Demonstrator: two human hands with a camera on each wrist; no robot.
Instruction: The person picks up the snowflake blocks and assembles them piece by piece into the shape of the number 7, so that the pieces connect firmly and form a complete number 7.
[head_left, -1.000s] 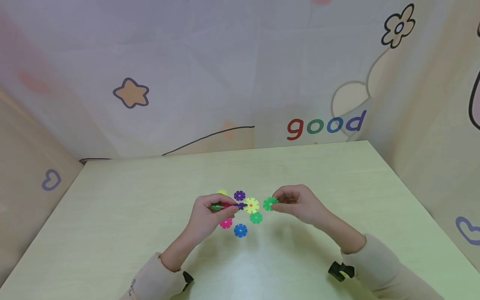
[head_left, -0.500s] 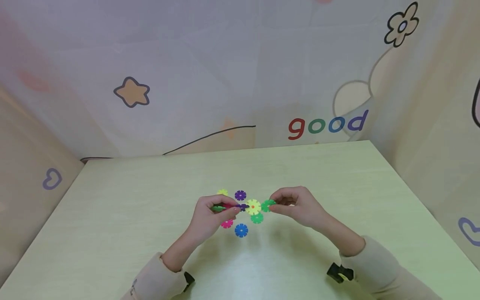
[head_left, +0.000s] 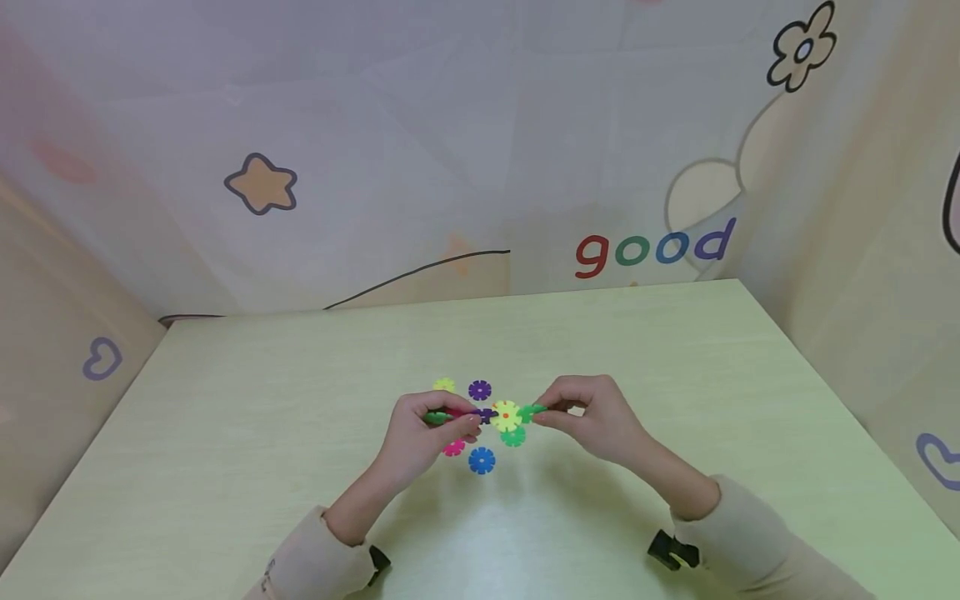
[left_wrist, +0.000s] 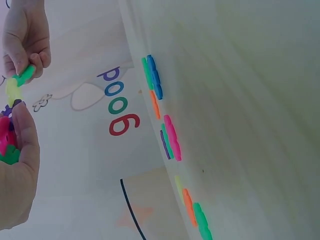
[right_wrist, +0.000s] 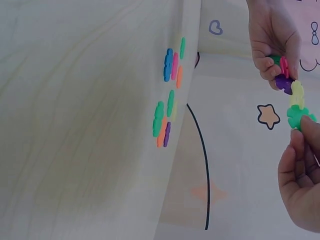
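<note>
My left hand [head_left: 423, 433] pinches a short chain of notched plastic snowflake discs, held above the table. A green disc [head_left: 437, 417] shows at its left end, then a pink disc [right_wrist: 284, 66], a purple disc [head_left: 487, 414] and a yellow disc [head_left: 506, 416] on the right. Between thumb and fingers, my right hand [head_left: 600, 417] pinches another green disc [head_left: 529, 412], turned nearly edge-on in the head view. Its edge meets the yellow disc's edge; how deep the notches sit cannot be told. My left fingers partly cover the pink and purple discs.
Loose discs lie flat on the pale table [head_left: 262, 467] beneath the hands: purple [head_left: 480, 390], yellow [head_left: 444, 384], pink [head_left: 453, 447], blue [head_left: 482, 460] and green [head_left: 513, 436]. Orange discs [left_wrist: 189, 207] show in the wrist views. A printed cloth [head_left: 405, 167] stands behind.
My right hand has moved left, bringing its green disc from apart to touching the yellow disc. That disc has turned from face-on to nearly edge-on. My left hand has barely moved.
</note>
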